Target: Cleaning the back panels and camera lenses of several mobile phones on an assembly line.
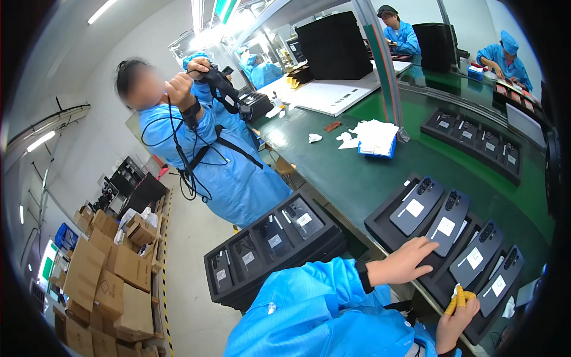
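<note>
My left hand point(404, 262) reaches over the near black foam tray point(380, 223), fingers apart. Its fingertips are at the lower end of a dark blue smartphone point(445, 226) with a white label; whether they press on it I cannot tell. My right hand point(457, 324), with yellow finger cots on some fingers, pinches a small white wad point(456, 289) beside the tray's near edge. Three more dark phones lie tilted in the tray: one phone point(419, 205) on the far left, another phone point(476, 254) right of the middle, and the last phone point(502, 282) closest to my right hand.
Left of me stands a stack of black trays point(267, 253) with labelled phones. Another phone tray point(473, 137) lies farther back on the green bench point(321, 157), near a blue box point(377, 143) of white wipes. A co-worker point(202, 143) holding cables stands beside the bench; cardboard boxes point(113, 273) fill the left.
</note>
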A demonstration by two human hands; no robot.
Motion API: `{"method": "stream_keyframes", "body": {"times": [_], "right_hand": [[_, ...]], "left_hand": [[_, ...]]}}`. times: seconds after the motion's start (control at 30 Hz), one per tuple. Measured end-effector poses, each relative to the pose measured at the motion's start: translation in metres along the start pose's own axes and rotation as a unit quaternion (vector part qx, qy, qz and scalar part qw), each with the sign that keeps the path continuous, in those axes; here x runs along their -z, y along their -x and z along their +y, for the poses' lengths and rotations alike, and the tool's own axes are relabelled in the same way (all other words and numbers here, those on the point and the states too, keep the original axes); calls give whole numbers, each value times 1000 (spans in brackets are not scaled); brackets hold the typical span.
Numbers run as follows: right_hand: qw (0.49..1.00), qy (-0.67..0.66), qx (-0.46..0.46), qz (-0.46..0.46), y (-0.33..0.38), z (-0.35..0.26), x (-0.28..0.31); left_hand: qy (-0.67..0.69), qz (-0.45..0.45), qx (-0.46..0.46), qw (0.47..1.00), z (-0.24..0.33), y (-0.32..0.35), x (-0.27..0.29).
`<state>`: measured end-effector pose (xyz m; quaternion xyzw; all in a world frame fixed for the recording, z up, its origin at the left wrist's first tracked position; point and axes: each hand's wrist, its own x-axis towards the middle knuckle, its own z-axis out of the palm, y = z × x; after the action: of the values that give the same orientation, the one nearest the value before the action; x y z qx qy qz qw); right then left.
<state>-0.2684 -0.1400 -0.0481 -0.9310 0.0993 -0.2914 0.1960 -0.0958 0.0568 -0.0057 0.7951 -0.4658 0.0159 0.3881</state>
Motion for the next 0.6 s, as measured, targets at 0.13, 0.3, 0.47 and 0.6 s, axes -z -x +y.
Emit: {"method": "stream_keyframes", "body": {"times": [0.13, 0.3, 0.47, 0.6], "right_hand": [[1000, -12, 0, 8, -3, -3, 0], [1000, -31, 0, 5, -8, -4, 2], [999, -43, 25, 2, -6, 7, 1], [995, -91, 40, -8, -7, 7, 2]], "left_hand": [[-22, -48, -39, 998, -9, 21, 3], [20, -12, -100, 995, -3, 28, 8], [16, 12, -105, 994, -22, 28, -12], [-2, 27, -65, 997, -16, 36, -12]]}}
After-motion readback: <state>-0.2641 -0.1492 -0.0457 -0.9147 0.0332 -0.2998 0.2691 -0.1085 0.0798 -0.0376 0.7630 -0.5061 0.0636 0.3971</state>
